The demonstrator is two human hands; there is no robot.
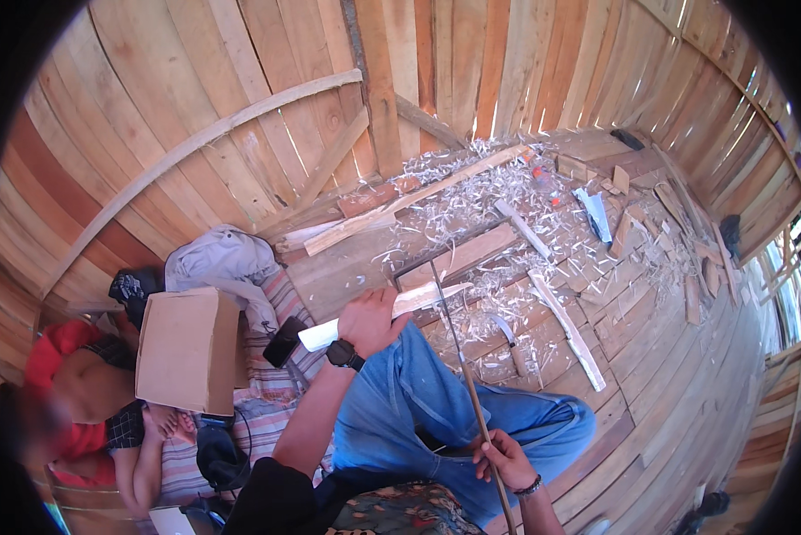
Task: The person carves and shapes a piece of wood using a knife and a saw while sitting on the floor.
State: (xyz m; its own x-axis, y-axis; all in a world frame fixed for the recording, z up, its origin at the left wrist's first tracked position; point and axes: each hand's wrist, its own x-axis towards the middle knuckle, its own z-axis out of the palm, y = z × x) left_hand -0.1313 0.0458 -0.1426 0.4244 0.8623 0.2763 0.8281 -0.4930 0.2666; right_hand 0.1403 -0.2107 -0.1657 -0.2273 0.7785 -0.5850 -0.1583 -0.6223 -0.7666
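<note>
My left hand (371,321), with a dark watch at the wrist, is closed around a pale, freshly cut piece of wood (427,297). The wood lies across my bent left knee, tapering toward its right end. In the fingers of my right hand (506,457) is a long thin tool (474,392) with a brown wooden shaft. Its narrow dark end crosses the tapered part of the wood; whether it touches, I cannot tell. Beyond my knees a curved knife (509,333) with a wooden handle rests on the floor.
Shavings (445,201) litter the plank floor around a flat board (458,254), a pale strip (568,330) and a long beam (418,201). To my left are a cardboard box (182,348), a phone (284,342) and a seated person in red (66,357). Plank walls stand behind.
</note>
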